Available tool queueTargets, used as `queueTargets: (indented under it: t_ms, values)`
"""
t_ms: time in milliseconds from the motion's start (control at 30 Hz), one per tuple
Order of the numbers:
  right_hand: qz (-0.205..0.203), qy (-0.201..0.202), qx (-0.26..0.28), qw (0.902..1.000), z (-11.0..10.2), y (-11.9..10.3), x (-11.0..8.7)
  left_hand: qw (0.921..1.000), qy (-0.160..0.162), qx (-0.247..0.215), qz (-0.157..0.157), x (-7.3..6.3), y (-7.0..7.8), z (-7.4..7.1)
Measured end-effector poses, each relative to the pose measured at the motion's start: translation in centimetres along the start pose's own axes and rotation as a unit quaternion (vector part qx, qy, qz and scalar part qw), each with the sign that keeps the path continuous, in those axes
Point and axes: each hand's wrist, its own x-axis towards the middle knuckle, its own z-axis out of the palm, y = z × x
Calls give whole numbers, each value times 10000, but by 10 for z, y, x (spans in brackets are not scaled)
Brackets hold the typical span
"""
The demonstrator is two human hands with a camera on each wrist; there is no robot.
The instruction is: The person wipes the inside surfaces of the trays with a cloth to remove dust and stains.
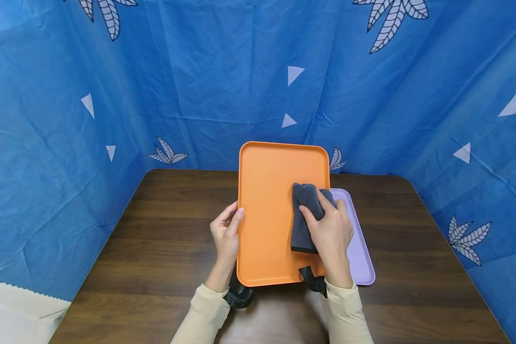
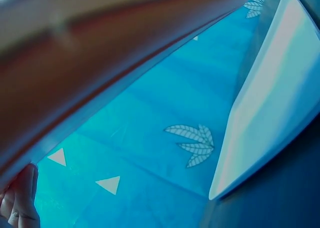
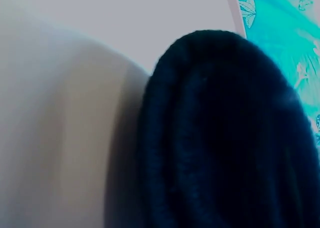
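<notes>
An orange tray [image 1: 266, 215] is held up off the table, its inner face toward the head camera. My left hand [image 1: 227, 234] grips its left edge, thumb on the rim and fingers behind. In my right hand [image 1: 333, 231] is a folded dark grey cloth [image 1: 303, 229], pinched between thumb and fingers and lying against the right half of the orange tray. The cloth [image 3: 225, 138] fills much of the right wrist view. Partly hidden behind the orange tray, a lilac tray [image 1: 361, 253] lies on the table.
The brown wooden table [image 1: 163, 248] extends to both sides of the trays. A blue patterned curtain [image 1: 215, 86] hangs behind and at the sides. Black wrist straps [image 1: 240, 297] sit on both wrists, below the orange tray. Something pale [image 1: 17, 310] shows at the lower left.
</notes>
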Motion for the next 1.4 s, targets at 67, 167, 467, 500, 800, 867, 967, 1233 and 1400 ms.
queueTargets:
  t_ms: [67,167,467,500,800,867,967,1233,1400]
  values:
    - [0,22,-23,10000,1,0,-1,10000,5,-11,-20,0,0,0]
    - [-3,55,-43,10000,2,-2,-2,10000,2,-24,-11,0,-1,0]
    - [-167,53,108,9998,11,-15,-9,10000,8,3,-20,0,-2,0]
    - [-206,38,116,9997,12,-18,-10,10000,3,24,-10,-1,-2,1]
    - [-804,36,-120,9967,19,-42,-20,9999,-28,167,-3,-2,-2,2]
    - [-998,36,-210,9948,21,-47,-22,9998,-41,167,-28,-2,-3,2]
    - [-1284,6,-260,9914,24,-53,-26,9999,-46,110,-55,-2,-4,1]
    - [-1805,-36,-236,9833,28,-69,-36,9999,-107,79,88,-2,-4,1]
    - [-1888,12,-236,9817,29,-71,-39,9997,-116,134,171,-2,-4,1]
